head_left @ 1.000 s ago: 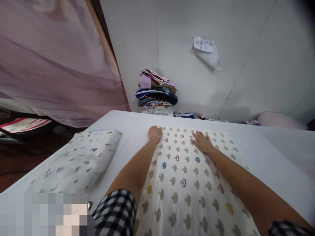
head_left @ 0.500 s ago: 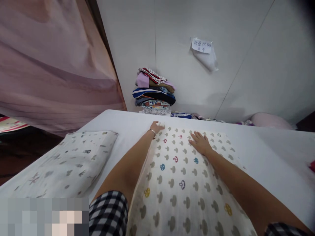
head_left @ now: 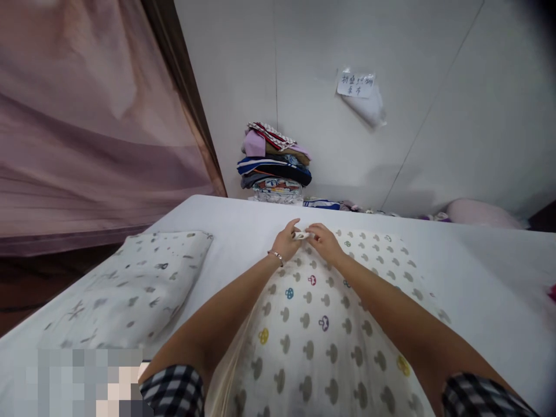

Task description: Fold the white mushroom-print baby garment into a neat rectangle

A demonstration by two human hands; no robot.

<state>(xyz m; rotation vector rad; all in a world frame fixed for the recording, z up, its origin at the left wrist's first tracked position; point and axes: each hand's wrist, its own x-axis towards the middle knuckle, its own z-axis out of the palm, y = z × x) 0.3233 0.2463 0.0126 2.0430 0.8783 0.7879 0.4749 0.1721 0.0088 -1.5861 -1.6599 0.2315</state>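
Observation:
A cream cloth (head_left: 328, 341) printed with grey mushrooms and a few coloured ones runs from the table's far part toward my body. My left hand (head_left: 286, 240), with a bracelet at the wrist, pinches the cloth's far edge. Close beside it, my right hand (head_left: 325, 242) grips the same edge, and a small fold of fabric is raised between the two hands. Farther right, part of the cloth lies flat on the table. Its near end runs out of view below.
On the white table (head_left: 234, 217), a folded white patterned cloth (head_left: 143, 278) lies to the left. A stack of folded clothes (head_left: 275, 162) stands against the wall behind. A pink curtain (head_left: 87, 116) hangs at left, and a paper sign (head_left: 356, 85) is on the wall.
Both hands were lying apart on the cloth. My right hand has moved left toward my left hand, and both now pinch the cloth's far edge, lifting it slightly.

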